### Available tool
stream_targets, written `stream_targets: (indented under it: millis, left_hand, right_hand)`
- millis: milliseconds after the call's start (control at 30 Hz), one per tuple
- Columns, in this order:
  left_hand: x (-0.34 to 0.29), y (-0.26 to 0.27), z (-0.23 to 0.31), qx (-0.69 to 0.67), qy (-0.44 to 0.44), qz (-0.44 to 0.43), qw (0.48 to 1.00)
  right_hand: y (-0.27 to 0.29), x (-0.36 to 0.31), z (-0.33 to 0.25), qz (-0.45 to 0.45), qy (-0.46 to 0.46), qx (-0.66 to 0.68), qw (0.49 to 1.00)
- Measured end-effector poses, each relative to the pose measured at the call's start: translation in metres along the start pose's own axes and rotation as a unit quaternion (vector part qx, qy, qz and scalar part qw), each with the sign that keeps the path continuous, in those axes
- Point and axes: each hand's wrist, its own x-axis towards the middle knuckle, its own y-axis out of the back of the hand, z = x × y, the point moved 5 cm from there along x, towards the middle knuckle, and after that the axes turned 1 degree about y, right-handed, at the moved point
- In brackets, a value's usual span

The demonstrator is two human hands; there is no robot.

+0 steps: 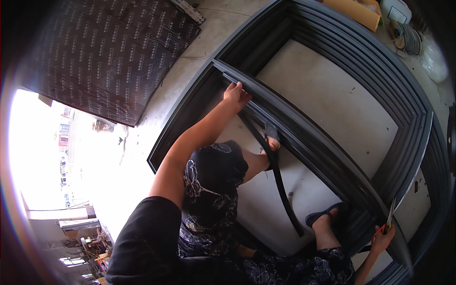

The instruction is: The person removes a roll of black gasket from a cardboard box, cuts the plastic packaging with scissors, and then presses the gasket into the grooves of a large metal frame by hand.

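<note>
A stack of dark grey window or door frames (304,118) lies around my legs, with a long crossbar running from upper left to lower right. My left hand (236,96) is closed at the upper end of this crossbar, its fingertips against the bar's edge. From just under that hand a flexible black strip (280,183) hangs in a curve down to the floor area; the exact grip on it is partly hidden. At the crossbar's lower right, my right hand (381,240) grips scissors (390,216) with orange handles, blades pointing up.
A large dark panel with a printed pattern (114,52) lies at the upper left. A cardboard box (356,14), a white container (395,11), a cable coil (406,38) and clear plastic bags (433,61) stand at the upper right. Cluttered goods (90,247) sit lower left, below a bright opening.
</note>
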Motion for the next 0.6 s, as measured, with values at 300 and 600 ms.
stream_targets:
  millis: [300, 600]
  left_hand:
    - [0.057, 0.029, 0.061, 0.048, -0.064, 0.127, 0.989]
    - [0.075, 0.012, 0.075, 0.123, -0.04, 0.136, 0.982]
  right_hand:
    - [-0.002, -0.013, -0.046, -0.163, 0.022, 0.125, 0.978]
    - [0.016, -0.019, -0.059, -0.223, 0.049, 0.275, 0.934]
